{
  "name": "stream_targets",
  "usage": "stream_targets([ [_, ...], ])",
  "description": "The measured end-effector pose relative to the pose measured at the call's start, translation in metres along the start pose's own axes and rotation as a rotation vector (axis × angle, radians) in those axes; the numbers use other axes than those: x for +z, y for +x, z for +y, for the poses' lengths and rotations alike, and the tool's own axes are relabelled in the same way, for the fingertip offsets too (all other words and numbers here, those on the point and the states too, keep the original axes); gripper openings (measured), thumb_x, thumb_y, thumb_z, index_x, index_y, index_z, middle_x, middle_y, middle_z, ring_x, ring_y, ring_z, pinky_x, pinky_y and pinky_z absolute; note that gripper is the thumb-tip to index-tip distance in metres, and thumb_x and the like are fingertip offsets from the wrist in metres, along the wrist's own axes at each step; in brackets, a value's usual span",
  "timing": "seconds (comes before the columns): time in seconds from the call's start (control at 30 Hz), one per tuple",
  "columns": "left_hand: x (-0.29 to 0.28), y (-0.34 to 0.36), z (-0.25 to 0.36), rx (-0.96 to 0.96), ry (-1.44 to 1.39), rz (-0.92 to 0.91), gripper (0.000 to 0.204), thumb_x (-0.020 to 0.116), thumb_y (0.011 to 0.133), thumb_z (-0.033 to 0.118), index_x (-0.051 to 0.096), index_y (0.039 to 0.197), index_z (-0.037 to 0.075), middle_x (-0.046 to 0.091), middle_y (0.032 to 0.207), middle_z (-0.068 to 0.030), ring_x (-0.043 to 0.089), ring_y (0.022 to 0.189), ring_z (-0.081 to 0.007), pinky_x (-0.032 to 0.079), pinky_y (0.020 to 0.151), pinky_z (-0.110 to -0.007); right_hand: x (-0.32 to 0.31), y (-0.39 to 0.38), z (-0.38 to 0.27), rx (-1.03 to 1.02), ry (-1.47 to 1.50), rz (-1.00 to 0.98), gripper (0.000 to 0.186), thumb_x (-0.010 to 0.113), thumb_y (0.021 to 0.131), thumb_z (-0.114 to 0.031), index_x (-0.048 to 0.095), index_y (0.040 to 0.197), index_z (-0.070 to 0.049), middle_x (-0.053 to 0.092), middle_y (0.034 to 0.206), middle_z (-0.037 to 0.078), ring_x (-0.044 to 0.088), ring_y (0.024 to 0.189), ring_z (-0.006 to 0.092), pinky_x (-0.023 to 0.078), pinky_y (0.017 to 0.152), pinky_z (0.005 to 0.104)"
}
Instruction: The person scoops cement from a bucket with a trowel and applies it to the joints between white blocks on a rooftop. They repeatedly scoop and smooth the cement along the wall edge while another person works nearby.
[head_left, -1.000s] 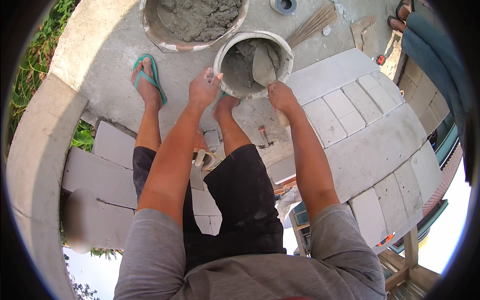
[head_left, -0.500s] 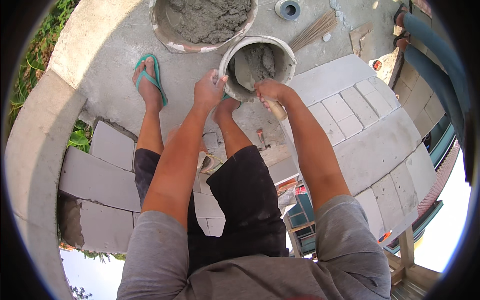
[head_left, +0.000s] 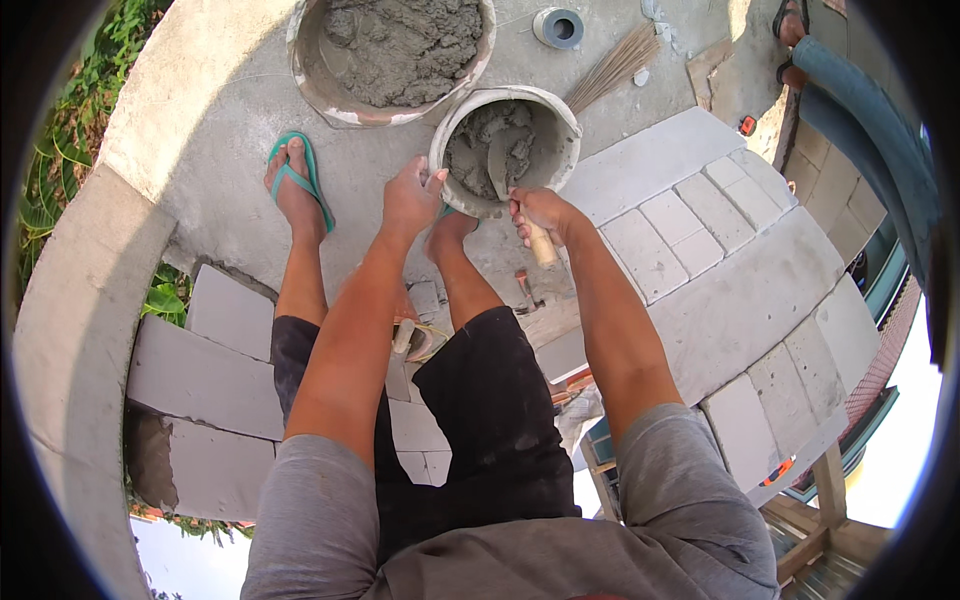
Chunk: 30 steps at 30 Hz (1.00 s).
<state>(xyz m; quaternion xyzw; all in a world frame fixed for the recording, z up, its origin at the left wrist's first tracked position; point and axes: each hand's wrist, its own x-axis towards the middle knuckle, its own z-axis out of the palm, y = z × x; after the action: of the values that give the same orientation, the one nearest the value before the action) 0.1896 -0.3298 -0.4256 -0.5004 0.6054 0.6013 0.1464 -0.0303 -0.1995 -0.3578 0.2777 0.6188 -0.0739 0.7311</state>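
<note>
A pale bucket (head_left: 568,135) stands tilted before me with wet grey mortar (head_left: 487,150) inside. My left hand (head_left: 411,198) is closed on the bucket's left rim. In my right hand (head_left: 541,214) is a trowel (head_left: 497,165), its wooden handle gripped at the near rim and its blade in the mortar. Just beyond, a larger tub (head_left: 305,75) holds more grey mortar (head_left: 400,50).
Pale blocks (head_left: 720,270) form a surface on the right, and more blocks (head_left: 205,365) lie at left. A stick broom (head_left: 615,68), a grey roll (head_left: 558,28) and a hammer (head_left: 526,288) lie on the concrete. Another person's legs (head_left: 860,100) stand at far right.
The trowel blade has turned more upright, and its handle has swung down a little. Mortar now covers more of the bucket's left inside. My left hand stays at the rim.
</note>
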Motion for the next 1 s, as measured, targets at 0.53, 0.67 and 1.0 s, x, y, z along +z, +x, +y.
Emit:
stream_targets([
  [0.53, -0.002, 0.001, -0.015, -0.003, 0.081, -0.016, 0.039, 0.068, 0.098, 0.041, 0.063, 0.103, 0.002, 0.074, 0.084, -0.0132, 0.074, 0.079, -0.0255, 0.055, 0.074, -0.038, -0.013, -0.056, 0.006, 0.032, -0.057, -0.106, 0.031, 0.05, 0.104, -0.035, 0.055, 0.088, -0.009, 0.048, 0.064, 0.0, 0.046, 0.048, 0.0137, 0.046, 0.047, 0.0342],
  [0.67, 0.0, -0.004, -0.003, 0.01, 0.042, 0.033, 0.04, 0.068, 0.098, 0.041, 0.062, 0.101, 0.002, 0.074, 0.085, -0.0142, 0.074, 0.08, -0.0286, 0.056, 0.074, -0.039, -0.03, -0.06, 0.065, 0.013, 0.835, -0.411, 0.031, 0.046, 0.106, -0.035, 0.056, 0.097, -0.008, 0.05, 0.074, 0.001, 0.046, 0.053, 0.0118, 0.044, 0.048, 0.0297],
  [1.0, -0.008, -0.002, 0.004, 0.013, 0.025, -0.014, 0.04, 0.068, 0.097, 0.04, 0.063, 0.108, 0.002, 0.075, 0.086, -0.0159, 0.074, 0.083, -0.0326, 0.056, 0.076, -0.04, -0.032, -0.005, -0.067, -0.116, 0.533, -0.208, 0.025, 0.048, 0.106, -0.025, 0.055, 0.096, -0.004, 0.051, 0.07, 0.0, 0.05, 0.052, 0.0125, 0.045, 0.048, 0.0311],
])
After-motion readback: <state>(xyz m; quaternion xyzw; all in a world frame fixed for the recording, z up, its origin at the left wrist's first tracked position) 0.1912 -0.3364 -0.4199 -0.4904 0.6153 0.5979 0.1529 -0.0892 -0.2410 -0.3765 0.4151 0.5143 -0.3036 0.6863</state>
